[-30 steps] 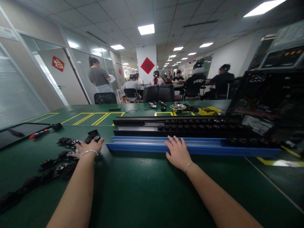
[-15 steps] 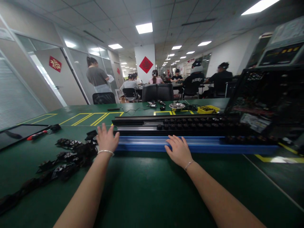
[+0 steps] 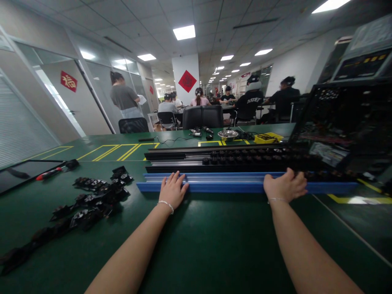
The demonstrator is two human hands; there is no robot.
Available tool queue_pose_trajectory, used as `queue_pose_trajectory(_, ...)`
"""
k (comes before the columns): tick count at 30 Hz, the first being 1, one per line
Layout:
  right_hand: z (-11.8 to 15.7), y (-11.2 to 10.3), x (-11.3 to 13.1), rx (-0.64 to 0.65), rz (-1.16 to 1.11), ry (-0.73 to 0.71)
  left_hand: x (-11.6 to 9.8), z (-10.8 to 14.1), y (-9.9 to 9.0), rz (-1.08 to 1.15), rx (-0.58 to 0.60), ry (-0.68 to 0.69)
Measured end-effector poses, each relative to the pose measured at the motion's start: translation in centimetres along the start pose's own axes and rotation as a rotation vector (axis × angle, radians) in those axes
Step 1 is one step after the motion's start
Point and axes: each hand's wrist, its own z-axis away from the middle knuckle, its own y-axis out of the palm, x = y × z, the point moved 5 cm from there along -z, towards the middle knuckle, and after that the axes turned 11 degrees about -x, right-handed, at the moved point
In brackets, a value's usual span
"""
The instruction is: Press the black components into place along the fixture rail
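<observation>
Two bare hands reach out over the table (image 3: 214, 241), your forearms entering from seven and five o'clock. Your left hand (image 3: 173, 191) is at eleven o'clock, palm down and open, its fingers loosely spread over the blue rail (image 3: 225, 187) and pointing away from you; you have nothing visible gripped in it. Your right hand (image 3: 283, 188) is at one o'clock, over the same rail farther along. You have it half open, the thumb apart at its left and the bent fingers turned toward three o'clock; no held thing shows, though its underside is hidden.

The blue rail lies crosswise ahead of you, stretching from ten to two o'clock, with its middle length bare between your hands. Dark blocks (image 3: 332, 175) sit along its two o'clock end, just past your right fingers. Directly behind it, toward twelve, black rails (image 3: 171, 168) run alongside. A heap of black parts (image 3: 94, 200) lies at nine to ten o'clock, apart from your left hand, and a red-handled tool (image 3: 49, 173) lies beyond the heap at ten.
</observation>
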Motion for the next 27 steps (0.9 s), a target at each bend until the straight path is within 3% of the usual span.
queue_pose_trajectory(27,-0.05,0.09,0.13,-0.055,-0.032,0.045,-0.23,0.06,-0.05,-0.017,-0.022,0.01)
